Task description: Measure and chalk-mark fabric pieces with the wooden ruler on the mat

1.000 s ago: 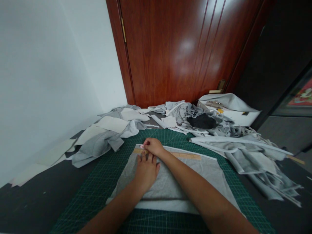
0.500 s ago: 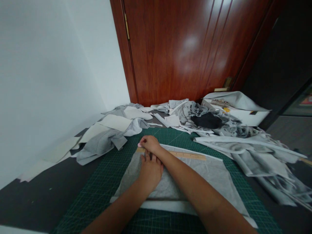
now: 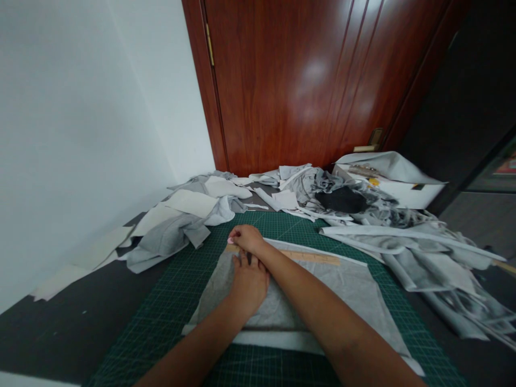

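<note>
A piece of grey fabric [image 3: 322, 290] lies spread on the green cutting mat [image 3: 161, 317], with a white strip along its far edge. Across its upper part runs a flat wooden ruler [image 3: 310, 257], partly covered by my forearm. My left hand [image 3: 249, 280] rests flat, fingers stretched and spread, with the fingertips at the ruler. Just beyond it, my right hand [image 3: 246, 238] pinches a small pink piece of tailor's chalk [image 3: 230, 240] at the ruler's left end, near the fabric's top left corner. My right forearm crosses over the fabric.
Grey and white fabric pieces [image 3: 161, 242] lie to the left along the white wall. Scraps, a black cloth [image 3: 342, 200] and a white box [image 3: 419, 194] stand at the back right, before the wooden door [image 3: 282, 86]. More fabric [image 3: 423, 258] is heaped at the right.
</note>
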